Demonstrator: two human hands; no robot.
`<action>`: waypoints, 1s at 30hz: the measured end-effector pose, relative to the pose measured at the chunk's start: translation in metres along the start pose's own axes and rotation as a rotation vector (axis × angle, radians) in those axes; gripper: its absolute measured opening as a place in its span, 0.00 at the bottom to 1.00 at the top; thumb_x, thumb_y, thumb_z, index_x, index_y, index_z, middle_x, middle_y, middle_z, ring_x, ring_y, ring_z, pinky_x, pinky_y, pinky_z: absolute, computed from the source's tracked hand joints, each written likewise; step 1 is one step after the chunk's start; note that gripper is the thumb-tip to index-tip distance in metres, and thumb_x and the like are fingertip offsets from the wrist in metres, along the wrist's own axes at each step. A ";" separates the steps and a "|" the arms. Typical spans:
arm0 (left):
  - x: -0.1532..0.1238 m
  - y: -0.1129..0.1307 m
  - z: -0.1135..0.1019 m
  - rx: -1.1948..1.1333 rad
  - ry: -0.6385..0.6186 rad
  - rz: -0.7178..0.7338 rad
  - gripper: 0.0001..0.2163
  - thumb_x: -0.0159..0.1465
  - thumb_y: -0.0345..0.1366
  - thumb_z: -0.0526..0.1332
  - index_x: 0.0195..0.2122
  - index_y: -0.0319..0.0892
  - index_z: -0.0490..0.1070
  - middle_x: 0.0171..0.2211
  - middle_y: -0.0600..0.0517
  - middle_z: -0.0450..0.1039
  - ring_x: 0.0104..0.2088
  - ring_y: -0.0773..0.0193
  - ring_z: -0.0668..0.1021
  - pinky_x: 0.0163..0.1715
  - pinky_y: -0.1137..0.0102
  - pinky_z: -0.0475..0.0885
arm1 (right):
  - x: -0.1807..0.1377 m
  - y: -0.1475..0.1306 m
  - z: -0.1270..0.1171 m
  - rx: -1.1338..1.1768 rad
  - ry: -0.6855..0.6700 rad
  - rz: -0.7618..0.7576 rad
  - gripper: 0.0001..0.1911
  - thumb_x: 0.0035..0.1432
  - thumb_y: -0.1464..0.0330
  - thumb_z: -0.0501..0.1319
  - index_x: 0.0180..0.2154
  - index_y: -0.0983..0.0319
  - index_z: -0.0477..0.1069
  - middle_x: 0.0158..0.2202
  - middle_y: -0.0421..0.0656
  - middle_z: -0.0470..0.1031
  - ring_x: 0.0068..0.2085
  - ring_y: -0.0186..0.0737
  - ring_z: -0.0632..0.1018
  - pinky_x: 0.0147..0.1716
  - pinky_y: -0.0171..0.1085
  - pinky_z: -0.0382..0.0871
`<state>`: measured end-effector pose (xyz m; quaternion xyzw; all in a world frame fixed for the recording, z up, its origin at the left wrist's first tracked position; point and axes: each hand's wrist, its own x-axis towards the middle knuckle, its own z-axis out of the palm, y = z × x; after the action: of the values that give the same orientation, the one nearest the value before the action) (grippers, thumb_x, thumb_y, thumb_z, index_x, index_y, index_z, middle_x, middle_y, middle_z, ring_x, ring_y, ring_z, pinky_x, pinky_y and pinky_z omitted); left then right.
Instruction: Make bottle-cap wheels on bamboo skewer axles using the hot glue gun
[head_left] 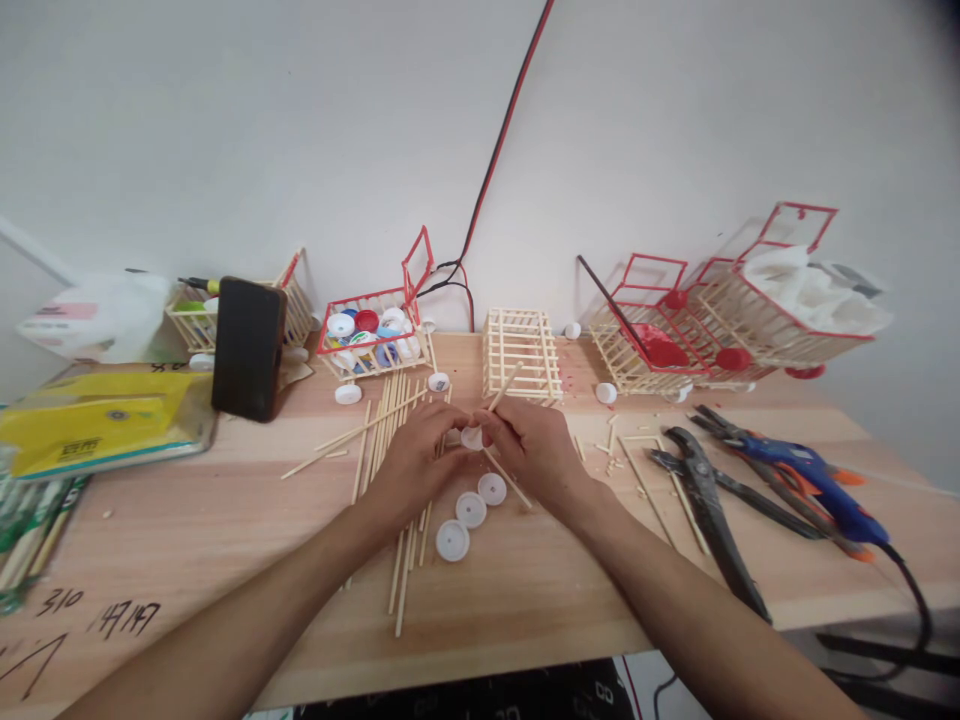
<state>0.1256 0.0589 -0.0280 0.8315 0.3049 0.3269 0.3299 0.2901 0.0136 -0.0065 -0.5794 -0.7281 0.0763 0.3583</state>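
Note:
Near the middle of the table, my left hand [412,450] pinches a white bottle cap [472,437] by its edge. My right hand [536,445] is closed on a thin wooden stick [507,385], which slants up from the fingers beside the cap. Whether the stick touches the cap is hidden by the fingertips. Another stick [510,480] shows below my right hand. Just under the hands, three white caps lie in a slanting row, the nearest cap [452,540] at the lower left. Beneath my left hand spreads a bundle of loose sticks [382,425].
Behind my hands stands a stick frame [523,350]. A small cart with bottle caps [367,335] is left of it; red-trimmed carts [645,340] stand right. A phone [247,348] and yellow packet [105,425] are left. Pliers [709,520] and a blue glue gun [817,480] lie right.

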 end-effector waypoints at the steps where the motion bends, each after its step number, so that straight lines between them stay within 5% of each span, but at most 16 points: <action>1: 0.000 0.000 0.000 0.000 -0.003 -0.001 0.09 0.60 0.31 0.62 0.42 0.43 0.71 0.42 0.51 0.73 0.45 0.60 0.72 0.47 0.63 0.65 | 0.000 0.000 0.000 -0.001 0.000 0.000 0.16 0.63 0.66 0.54 0.23 0.62 0.66 0.21 0.38 0.70 0.24 0.31 0.70 0.26 0.30 0.57; 30: 0.001 -0.002 0.001 -0.006 0.015 0.007 0.10 0.58 0.30 0.63 0.41 0.43 0.71 0.42 0.52 0.73 0.45 0.61 0.72 0.48 0.64 0.64 | 0.000 0.001 0.001 0.002 0.016 -0.022 0.15 0.63 0.68 0.55 0.23 0.63 0.66 0.21 0.38 0.70 0.24 0.30 0.70 0.25 0.29 0.58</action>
<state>0.1261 0.0599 -0.0295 0.8289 0.3036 0.3353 0.3291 0.2902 0.0138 -0.0078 -0.5714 -0.7315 0.0685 0.3656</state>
